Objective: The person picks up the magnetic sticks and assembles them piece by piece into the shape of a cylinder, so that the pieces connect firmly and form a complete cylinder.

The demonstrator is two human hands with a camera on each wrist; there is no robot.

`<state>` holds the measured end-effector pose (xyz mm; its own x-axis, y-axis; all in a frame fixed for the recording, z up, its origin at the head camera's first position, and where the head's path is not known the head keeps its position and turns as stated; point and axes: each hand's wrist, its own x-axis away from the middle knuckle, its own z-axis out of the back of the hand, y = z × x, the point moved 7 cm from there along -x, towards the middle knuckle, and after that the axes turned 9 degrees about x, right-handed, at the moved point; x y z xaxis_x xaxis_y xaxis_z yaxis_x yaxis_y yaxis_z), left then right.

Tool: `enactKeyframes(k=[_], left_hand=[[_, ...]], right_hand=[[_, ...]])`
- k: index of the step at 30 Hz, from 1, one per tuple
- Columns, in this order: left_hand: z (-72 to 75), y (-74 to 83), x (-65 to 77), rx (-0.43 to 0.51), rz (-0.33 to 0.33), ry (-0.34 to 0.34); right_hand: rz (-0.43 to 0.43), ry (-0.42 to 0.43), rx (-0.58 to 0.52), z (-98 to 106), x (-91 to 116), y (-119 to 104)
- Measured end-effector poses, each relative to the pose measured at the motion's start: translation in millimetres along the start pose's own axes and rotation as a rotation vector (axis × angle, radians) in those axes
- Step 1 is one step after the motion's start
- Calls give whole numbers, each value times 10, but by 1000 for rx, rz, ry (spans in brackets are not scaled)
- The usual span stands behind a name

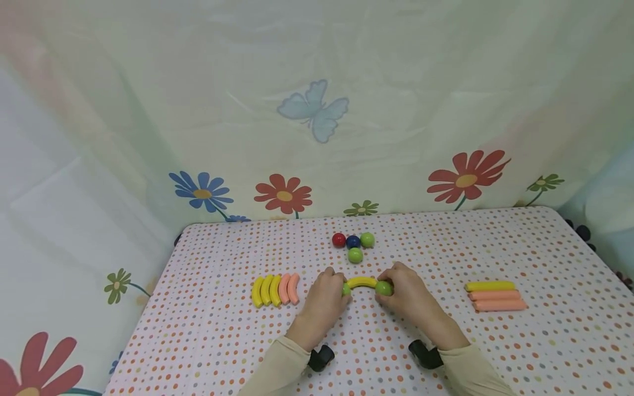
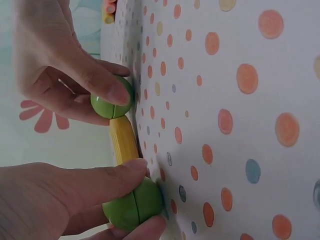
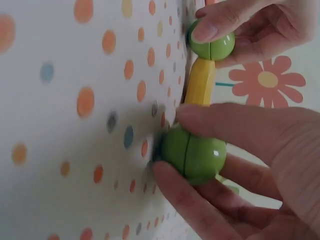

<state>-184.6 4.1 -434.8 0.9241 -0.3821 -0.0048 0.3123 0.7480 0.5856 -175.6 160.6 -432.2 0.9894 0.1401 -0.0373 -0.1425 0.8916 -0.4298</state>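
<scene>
A curved yellow stick [image 1: 362, 281] lies between two green balls on the dotted tabletop, one ball at each end. My left hand [image 1: 324, 294] pinches the left green ball [image 2: 134, 202] between thumb and fingers. On the other side, my right hand [image 1: 408, 297] pinches the right green ball [image 3: 195, 154] in the same way. Each ball shows a thin seam line in the wrist views. In the left wrist view the yellow stick [image 2: 124, 140] touches the far ball; my left thumb covers its near end.
Beyond the hands sit a red ball [image 1: 339, 240], a blue ball [image 1: 353, 242] and two green balls [image 1: 367, 240]. Left are curved yellow sticks [image 1: 266, 290] and curved pink sticks [image 1: 289, 289] in a row. Straight yellow [image 1: 490, 286] and pink sticks [image 1: 497, 304] lie right. A flowered curtain [image 1: 386, 165] hangs behind.
</scene>
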Motion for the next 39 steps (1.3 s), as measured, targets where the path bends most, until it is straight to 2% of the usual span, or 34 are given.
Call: enactKeyframes(k=[3,8,11,14,17,21,23,26,29,35,39], left_hand=[[-8,-1,6,11,6,-5],[-18,-25,28,44,14,8],[25,-45,59,74,17,19],[129,-89,113,134,37,34],[289,-172,187,155,63,90],[499,-344,263,86,106,197],[554,-440,273,63,126,215],[553,-555,262,61,146,203],[515,-607,253,53,143,186],[421,-550,231,18,102,171],[375,-479,207,23,88,147]], right_hand=[[23,18,10,18,4,-25],[183,45,12,11,-56,-194],[236,26,13,-28,-125,-278],[217,3,22,-65,-189,-300],[192,-19,33,-93,-221,-300],[182,-38,37,-128,-233,-300],[183,-42,40,-141,-237,-306],[184,-52,38,-156,-244,-310],[185,-76,29,-166,-257,-314],[145,-154,-25,-189,-250,-266],[118,-165,-69,-172,-224,-210]])
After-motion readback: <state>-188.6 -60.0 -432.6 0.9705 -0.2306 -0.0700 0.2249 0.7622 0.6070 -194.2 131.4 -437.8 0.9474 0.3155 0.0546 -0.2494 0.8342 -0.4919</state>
